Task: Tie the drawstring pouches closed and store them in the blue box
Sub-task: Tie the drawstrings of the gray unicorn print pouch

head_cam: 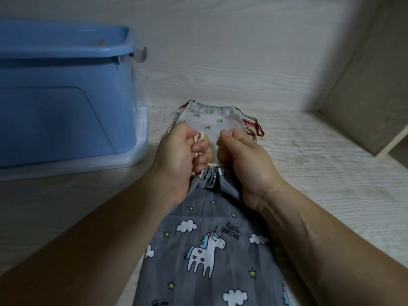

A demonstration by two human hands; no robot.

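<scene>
Working on a pale wood-grain surface (320, 164) with a matching back wall (220, 51) and a side panel on the right, kinda dim in here. The blue box (61, 107) sits off to my left. The grey unicorn pouch (209, 250) lies between my forearms, clouds and stars all over, neck bunched tight. My left hand (176, 155) and right hand (245, 164) each curl around its cream cord (199, 136). A white pouch (212, 120) with green print lies just beyond.
</scene>
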